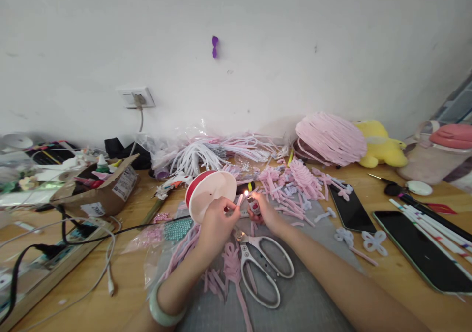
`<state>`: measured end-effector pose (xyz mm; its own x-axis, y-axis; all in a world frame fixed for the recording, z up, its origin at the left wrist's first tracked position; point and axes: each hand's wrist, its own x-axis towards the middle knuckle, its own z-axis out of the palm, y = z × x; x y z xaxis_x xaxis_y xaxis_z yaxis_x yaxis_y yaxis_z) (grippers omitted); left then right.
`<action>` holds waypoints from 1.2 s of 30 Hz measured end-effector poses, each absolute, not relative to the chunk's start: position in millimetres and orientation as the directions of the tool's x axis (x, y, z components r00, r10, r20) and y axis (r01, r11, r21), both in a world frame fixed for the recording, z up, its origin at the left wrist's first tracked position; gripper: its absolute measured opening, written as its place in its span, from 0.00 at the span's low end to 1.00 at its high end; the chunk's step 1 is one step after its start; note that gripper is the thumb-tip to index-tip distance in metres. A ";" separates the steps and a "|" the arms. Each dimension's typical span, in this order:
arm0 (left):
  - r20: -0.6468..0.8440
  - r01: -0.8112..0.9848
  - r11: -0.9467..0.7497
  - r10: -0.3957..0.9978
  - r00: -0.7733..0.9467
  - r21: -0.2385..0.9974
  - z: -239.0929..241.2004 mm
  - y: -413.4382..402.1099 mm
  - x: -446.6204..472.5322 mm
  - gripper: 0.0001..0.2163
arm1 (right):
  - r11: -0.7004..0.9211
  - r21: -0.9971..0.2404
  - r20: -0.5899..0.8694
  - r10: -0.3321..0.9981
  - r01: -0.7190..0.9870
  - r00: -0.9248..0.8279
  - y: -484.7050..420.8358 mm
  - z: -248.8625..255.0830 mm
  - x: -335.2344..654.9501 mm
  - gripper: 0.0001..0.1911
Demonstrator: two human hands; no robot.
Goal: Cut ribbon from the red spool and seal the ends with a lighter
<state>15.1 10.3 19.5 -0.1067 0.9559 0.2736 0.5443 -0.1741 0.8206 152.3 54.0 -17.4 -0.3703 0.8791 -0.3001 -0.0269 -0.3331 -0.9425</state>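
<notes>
In the head view, my left hand is closed in a pinch on a short pale pink strip. My right hand grips a small lighter. Its lit flame burns close to the strip's upper end; whether they touch I cannot tell. Behind my left hand stands a white spool wound with red ribbon. White-handled scissors lie below my hands, beside a looped pink pipe-cleaner piece.
A grey cutting mat covers the middle of the wooden table. Pink pipe-cleaner shapes and white pipe cleaners lie behind. Two phones are at right. At left are a cardboard box, beads and a power strip with cables.
</notes>
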 end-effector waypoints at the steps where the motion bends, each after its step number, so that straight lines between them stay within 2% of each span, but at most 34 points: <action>1: 0.340 0.592 -0.226 0.936 -0.088 0.774 20.2 10.2 13.8 0.05 | -0.327 -0.945 -0.295 0.878 -0.024 -0.376 53.4 -17.5 152.2 0.26; 5: 0.508 0.781 -0.341 0.861 0.036 0.523 22.4 8.7 11.0 0.05 | -0.307 -0.952 -0.285 0.880 0.001 -0.380 51.4 -17.6 151.8 0.27; 8: 0.527 0.906 -0.324 0.838 0.142 0.271 23.5 6.6 11.0 0.05 | -0.289 -0.957 -0.271 0.883 0.011 -0.384 51.2 -17.9 151.7 0.27; 11: 0.558 0.944 -0.315 0.802 0.212 0.094 23.4 4.4 11.6 0.05 | -0.297 -0.955 -0.281 0.878 0.020 -0.388 50.8 -17.0 152.0 0.27; 16: 0.592 0.953 -0.288 0.754 0.284 -0.090 23.2 1.5 12.5 0.06 | -0.277 -0.961 -0.264 0.888 0.022 -0.377 48.7 -14.6 152.7 0.26; 22: 0.587 0.939 -0.271 0.732 0.345 -0.214 24.9 -0.9 12.8 0.07 | -0.268 -0.963 -0.260 0.882 0.035 -0.393 48.0 -12.5 152.6 0.27; 27: 0.575 0.935 -0.281 0.737 0.355 -0.216 25.6 -2.2 13.6 0.07 | -0.278 -0.961 -0.257 0.887 0.001 -0.383 47.0 -10.3 150.8 0.25; 30: 0.565 0.947 -0.283 0.762 0.318 -0.152 25.2 -1.1 14.0 0.07 | -0.290 -0.957 -0.261 0.884 -0.018 -0.387 47.9 -11.5 151.1 0.25; 33: 0.536 0.956 -0.290 0.814 0.222 0.045 23.9 2.6 12.9 0.06 | -0.381 -0.922 -0.318 0.844 -0.067 -0.433 49.3 -11.9 153.7 0.28; 36: 0.457 0.885 -0.279 0.885 0.085 0.374 21.7 7.8 10.5 0.04 | -0.522 -0.841 -0.361 0.738 -0.144 -0.570 49.0 -11.2 156.8 0.31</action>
